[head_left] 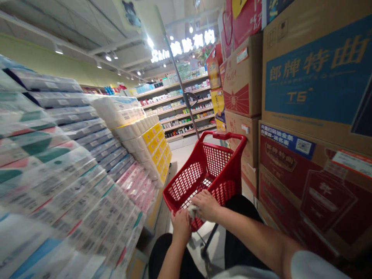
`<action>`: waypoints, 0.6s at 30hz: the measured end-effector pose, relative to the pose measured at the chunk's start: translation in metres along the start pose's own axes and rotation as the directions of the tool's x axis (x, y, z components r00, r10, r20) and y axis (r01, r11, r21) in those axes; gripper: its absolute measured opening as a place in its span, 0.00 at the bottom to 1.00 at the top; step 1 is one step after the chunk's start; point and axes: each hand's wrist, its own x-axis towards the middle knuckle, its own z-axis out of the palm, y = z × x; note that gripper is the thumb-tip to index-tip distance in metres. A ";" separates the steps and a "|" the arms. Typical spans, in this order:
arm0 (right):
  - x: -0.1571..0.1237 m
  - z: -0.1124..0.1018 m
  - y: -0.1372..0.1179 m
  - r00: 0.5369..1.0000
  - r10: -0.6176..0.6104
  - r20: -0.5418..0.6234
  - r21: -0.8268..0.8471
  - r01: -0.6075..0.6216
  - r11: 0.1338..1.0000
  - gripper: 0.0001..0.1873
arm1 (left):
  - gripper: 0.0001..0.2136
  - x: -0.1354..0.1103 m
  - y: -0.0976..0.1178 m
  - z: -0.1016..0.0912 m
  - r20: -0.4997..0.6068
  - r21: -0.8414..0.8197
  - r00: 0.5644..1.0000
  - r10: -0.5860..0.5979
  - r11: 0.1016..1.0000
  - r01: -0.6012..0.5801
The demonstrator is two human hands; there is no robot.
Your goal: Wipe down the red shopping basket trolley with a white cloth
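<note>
A red plastic shopping cart (200, 176) with a meshed basket stands tilted in the view, right in front of my knees. At the basket's near edge, my left hand (181, 223) is closed around the rim. Just to its right, my right hand (205, 205) bends its fingers over a crumpled white cloth (192, 211), pressed against the same rim. Part of the cloth is hidden under the fingers. A raised red handle (223, 135) forms the far top of the cart. No goods show inside the basket.
Stacked tissue packs (87, 186) line the left side, with yellow-and-white paper rolls (154, 139) beyond. Large cardboard cartons (314, 77) rise close on the right. A slanting grey pole (181, 85) stands behind the cart. Shelves of small goods (177, 104) run across the back.
</note>
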 end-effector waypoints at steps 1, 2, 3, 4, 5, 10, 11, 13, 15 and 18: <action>-0.001 -0.005 0.007 1.000 0.018 0.001 -0.007 -0.018 1.000 0.18 | 0.17 0.000 0.000 -0.001 0.004 -0.005 1.000 -0.002 1.000 0.002; -0.001 -0.011 0.015 0.999 0.044 -0.006 -0.019 -0.044 0.999 0.14 | 0.17 0.000 0.001 -0.001 0.004 -0.011 1.000 -0.003 1.000 0.003; -0.002 -0.017 0.024 0.997 0.076 -0.021 -0.035 -0.077 0.996 0.11 | 0.18 0.001 0.002 -0.001 0.000 -0.018 1.000 -0.008 1.000 0.008; -0.002 -0.022 0.032 0.994 0.106 -0.040 -0.052 -0.108 0.993 0.09 | 0.19 0.001 0.002 -0.001 -0.006 -0.024 1.000 -0.015 1.000 0.015; -0.002 -0.026 0.039 0.989 0.136 -0.060 -0.068 -0.140 0.988 0.07 | 0.19 0.002 0.003 -0.001 -0.012 -0.028 1.000 -0.022 0.999 0.021; 0.002 -0.020 0.035 0.962 0.246 -0.119 -0.115 -0.260 0.959 0.05 | 0.18 0.005 0.003 -0.001 -0.005 -0.022 0.999 -0.037 0.999 0.037; 0.003 -0.013 0.026 0.965 0.239 -0.109 -0.118 -0.252 0.961 0.05 | 0.18 0.005 0.003 -0.001 0.003 -0.023 0.999 -0.037 0.999 0.037; 0.005 0.003 0.006 0.990 0.129 -0.054 -0.111 -0.135 0.985 0.05 | 0.17 0.004 0.002 -0.001 0.016 -0.029 0.999 -0.035 0.999 0.036; 0.005 0.016 -0.010 0.999 0.026 -0.022 -0.088 -0.028 0.996 0.07 | 0.17 0.002 0.001 -0.002 0.022 -0.031 0.999 -0.029 0.999 0.030; 0.005 0.020 -0.015 1.000 -0.022 -0.006 -0.088 0.021 0.996 0.08 | 0.17 0.001 0.001 -0.002 0.018 -0.023 1.000 -0.015 1.000 0.015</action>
